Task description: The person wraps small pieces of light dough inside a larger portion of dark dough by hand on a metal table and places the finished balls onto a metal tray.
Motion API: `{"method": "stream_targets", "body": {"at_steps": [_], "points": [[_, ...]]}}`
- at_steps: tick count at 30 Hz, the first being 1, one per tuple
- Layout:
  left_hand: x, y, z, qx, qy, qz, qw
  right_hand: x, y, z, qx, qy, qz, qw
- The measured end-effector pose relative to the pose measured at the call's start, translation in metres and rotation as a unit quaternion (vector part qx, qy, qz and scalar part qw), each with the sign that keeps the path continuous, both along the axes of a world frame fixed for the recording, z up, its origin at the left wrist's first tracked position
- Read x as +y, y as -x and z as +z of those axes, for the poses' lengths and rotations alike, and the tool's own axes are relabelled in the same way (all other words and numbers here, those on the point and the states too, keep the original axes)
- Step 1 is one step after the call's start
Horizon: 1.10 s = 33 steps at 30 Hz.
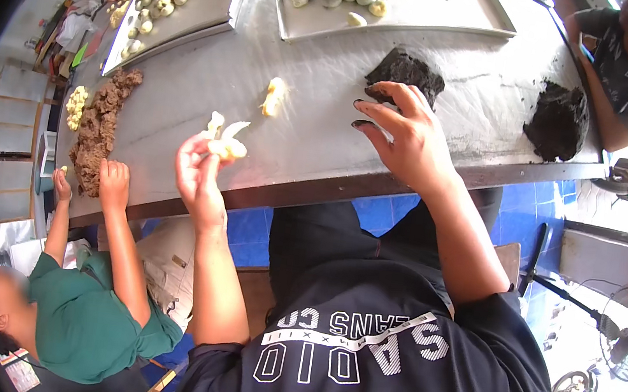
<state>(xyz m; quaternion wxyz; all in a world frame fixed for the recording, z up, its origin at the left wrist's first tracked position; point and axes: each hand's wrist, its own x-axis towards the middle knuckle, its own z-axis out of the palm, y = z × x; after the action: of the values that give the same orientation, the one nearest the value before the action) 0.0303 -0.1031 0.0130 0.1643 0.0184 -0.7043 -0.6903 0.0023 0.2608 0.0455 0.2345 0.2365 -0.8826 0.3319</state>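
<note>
Pinched between the thumb and fingers of my left hand [202,178] is a torn piece of pale yellow dough [227,146], with ragged flaps sticking up, held over the table's near edge. Another small yellow dough piece [272,98] lies on the table between my hands. My right hand [412,133] is open, fingers apart and bent, their tips smeared black. It hovers at the near side of a black, dough-like lump [408,70], partly in front of it; whether a fingertip touches the lump I cannot tell.
On the metal table [330,65] stand two trays [397,31] [181,29] with several pale dough balls. A second black lump [557,124] lies at right, near a person [618,84]. A person in green [92,310] works at left by a brown crumbly mass [101,127] and yellow bits [75,108].
</note>
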Motion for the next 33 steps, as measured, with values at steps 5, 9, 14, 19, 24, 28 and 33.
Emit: {"method": "stream_targets", "body": {"at_steps": [5,9,14,19,24,28,33], "points": [[0.021,0.038,0.015,0.114,0.392,0.004,0.913,-0.022,0.021,0.011,-0.056,-0.06,0.02,0.996],[0.055,0.092,-0.001,0.073,0.564,0.033,0.822,-0.05,0.038,0.018,-0.055,-0.094,0.044,0.993],[0.064,0.117,-0.008,0.035,0.444,-0.037,0.895,-0.025,0.027,0.028,-0.046,-0.072,0.025,0.996],[0.065,0.089,0.012,-0.075,-0.084,-0.261,0.959,-0.009,0.013,0.022,-0.1,0.003,0.003,0.995],[0.082,0.062,0.027,-0.112,-0.092,-0.31,0.94,-0.037,0.03,0.023,-0.067,0.009,0.09,0.994],[0.074,0.057,0.019,-0.089,0.021,-0.286,0.954,-0.032,0.035,0.023,-0.02,-0.025,0.087,0.996],[0.062,0.052,0.021,-0.122,-0.057,-0.219,0.966,-0.04,0.046,0.025,0.005,0.056,0.028,0.998]]}}
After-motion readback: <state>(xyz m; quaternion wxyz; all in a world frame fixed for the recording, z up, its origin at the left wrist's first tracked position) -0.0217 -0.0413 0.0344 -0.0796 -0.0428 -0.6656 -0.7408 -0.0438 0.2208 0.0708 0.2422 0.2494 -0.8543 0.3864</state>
